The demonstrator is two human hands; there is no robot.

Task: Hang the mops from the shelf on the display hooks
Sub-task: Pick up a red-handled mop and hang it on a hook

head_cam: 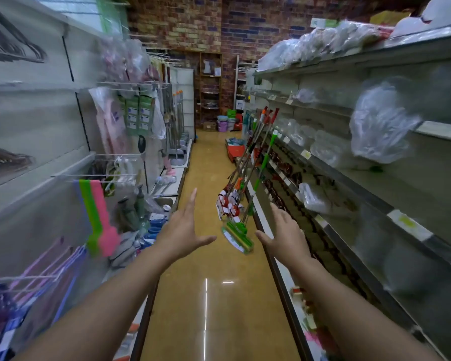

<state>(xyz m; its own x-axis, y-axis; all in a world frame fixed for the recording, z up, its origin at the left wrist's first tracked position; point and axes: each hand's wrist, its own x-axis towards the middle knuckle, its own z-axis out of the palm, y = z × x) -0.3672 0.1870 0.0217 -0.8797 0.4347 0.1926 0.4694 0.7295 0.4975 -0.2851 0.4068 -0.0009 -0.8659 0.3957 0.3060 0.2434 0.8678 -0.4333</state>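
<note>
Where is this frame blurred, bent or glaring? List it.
Head view: motion blur smears the left shelf and the bagged goods on the right; the mops are soft but readable; both hands, left and right, are the sharpest; wide-angle distortion bows the shelves outward; ceiling lights glare on the floor.
</note>
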